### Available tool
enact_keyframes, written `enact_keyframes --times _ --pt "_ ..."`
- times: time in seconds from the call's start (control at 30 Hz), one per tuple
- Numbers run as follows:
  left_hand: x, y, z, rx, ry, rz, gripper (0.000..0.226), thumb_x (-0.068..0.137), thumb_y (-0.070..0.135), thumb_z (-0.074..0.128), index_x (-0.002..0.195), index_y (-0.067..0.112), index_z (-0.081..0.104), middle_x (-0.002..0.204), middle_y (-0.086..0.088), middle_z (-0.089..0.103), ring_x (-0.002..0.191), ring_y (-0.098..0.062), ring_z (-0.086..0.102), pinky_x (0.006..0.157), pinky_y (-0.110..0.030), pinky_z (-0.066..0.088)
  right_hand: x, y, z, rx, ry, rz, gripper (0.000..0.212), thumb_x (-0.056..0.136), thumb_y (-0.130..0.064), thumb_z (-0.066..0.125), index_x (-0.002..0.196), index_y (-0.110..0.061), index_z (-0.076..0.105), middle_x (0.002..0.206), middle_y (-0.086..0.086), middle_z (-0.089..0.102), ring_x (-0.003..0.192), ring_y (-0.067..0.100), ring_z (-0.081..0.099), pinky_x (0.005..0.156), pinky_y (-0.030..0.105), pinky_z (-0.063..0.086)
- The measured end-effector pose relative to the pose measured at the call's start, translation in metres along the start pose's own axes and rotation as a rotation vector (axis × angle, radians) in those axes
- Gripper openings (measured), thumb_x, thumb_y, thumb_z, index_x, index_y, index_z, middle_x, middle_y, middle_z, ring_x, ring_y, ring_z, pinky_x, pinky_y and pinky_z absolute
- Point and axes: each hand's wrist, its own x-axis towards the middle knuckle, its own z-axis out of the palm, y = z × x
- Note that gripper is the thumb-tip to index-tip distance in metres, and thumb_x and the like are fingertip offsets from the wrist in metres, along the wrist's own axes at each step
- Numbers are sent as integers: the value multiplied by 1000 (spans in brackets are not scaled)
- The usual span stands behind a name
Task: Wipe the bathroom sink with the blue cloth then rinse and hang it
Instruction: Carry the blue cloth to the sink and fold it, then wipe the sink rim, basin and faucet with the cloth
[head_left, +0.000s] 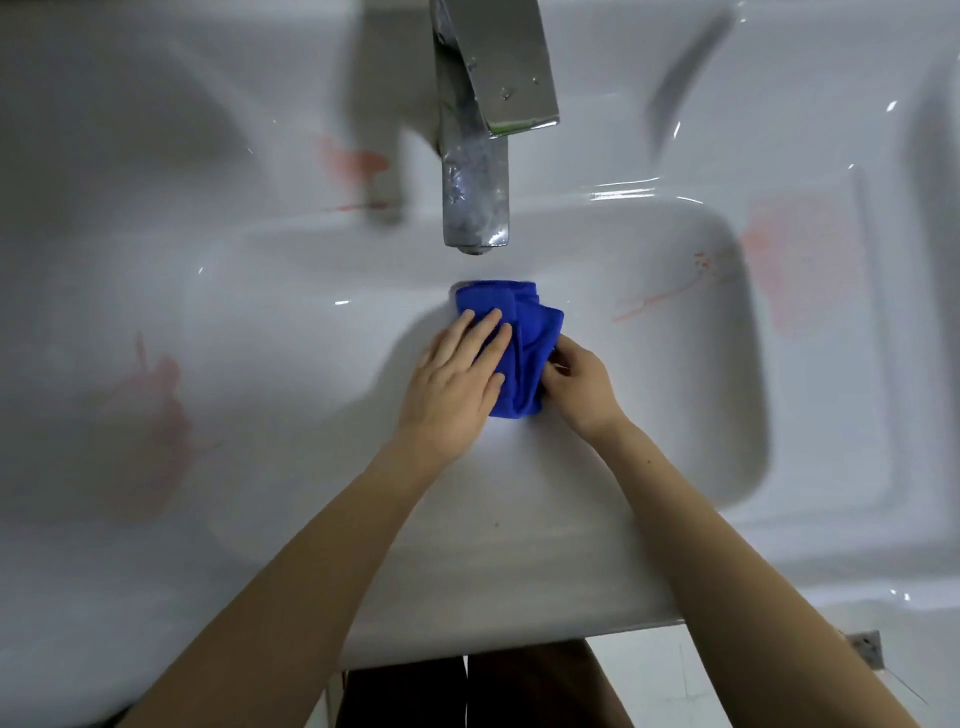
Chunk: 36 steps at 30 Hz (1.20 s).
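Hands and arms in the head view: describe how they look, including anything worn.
Both forearms are bare right down to the frame's lower edge: no sleeves show. The left hand and right hand carry no gloves, rings, watch or bracelets that can be seen. Fingernails look short and unpainted.

The faucet (475, 156) juts out over the back of the sink (675, 415), blocking overhead there. Below its spout both hands crowd the basin middle; left and right of the faucet the basin lies open.
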Motion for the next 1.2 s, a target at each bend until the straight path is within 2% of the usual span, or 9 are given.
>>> enact_keyframes --times 0.17,0.23,0.3,0.43,0.57,0.77,0.9,1.03,1.2 --pt "1 5 9 93 -113 23 50 101 28 35 146 7 40 154 -11 41 144 -32 36 117 -43 34 0 -2 3 -41 11 33 23 90 -2 40 90 -7 62 73 8 62 64 17 50 61 33 47" --pt "2 4 -6 45 -198 15 52 97 29 33 143 7 46 150 -12 46 140 -33 43 115 -43 38 -3 -7 8 23 83 93 20 85 -7 36 67 -9 46 62 3 47 62 20 38 60 38 37" --pt "-2 0 -27 -87 -234 -60 55 93 30 32 140 7 50 147 -12 50 134 -32 50 110 -42 42 -8 -16 14 -6 174 100 26 89 -17 39 63 -14 34 60 0 39 60 19 33 57 36 32" --pt "-39 -16 -77 -233 -123 -267 51 91 29 33 127 4 60 123 -13 65 112 -32 60 97 -42 51 -13 -33 37 -309 193 101 40 92 -48 52 79 -11 48 78 3 53 66 18 50 56 28 41" --pt "-94 -36 -108 -195 -130 -405 44 89 30 35 110 8 67 102 -12 69 93 -35 62 81 -42 55 -11 -47 63 -560 200 180 73 81 -59 65 120 -1 44 114 15 52 101 32 56 87 43 52" --pt "-150 -43 -116 -215 -294 -465 52 86 37 26 96 9 68 96 -9 67 95 -29 59 81 -38 52 -11 -61 64 -178 217 365 57 70 -31 85 104 -8 46 101 6 57 88 22 55 66 30 46" --pt "-153 -41 -118 -215 -297 -450 44 85 32 30 84 9 68 87 -9 66 86 -30 61 72 -35 53 -21 -67 57 -30 74 394 52 68 -29 87 102 -8 54 100 6 62 89 25 61 66 31 53" --pt "-155 -39 -129 -310 -318 -481 65 81 39 17 100 5 68 102 -13 66 100 -30 56 88 -40 48 -49 -78 60 9 -128 310 51 73 -33 83 111 -10 58 106 7 68 95 26 67 75 37 59" --pt "-194 -39 -152 -346 -82 -581 45 87 26 30 97 6 68 98 -9 66 94 -25 57 84 -38 51 -83 -105 86 -128 -296 139 31 84 -36 74 101 -15 58 95 6 68 85 22 66 66 29 55"
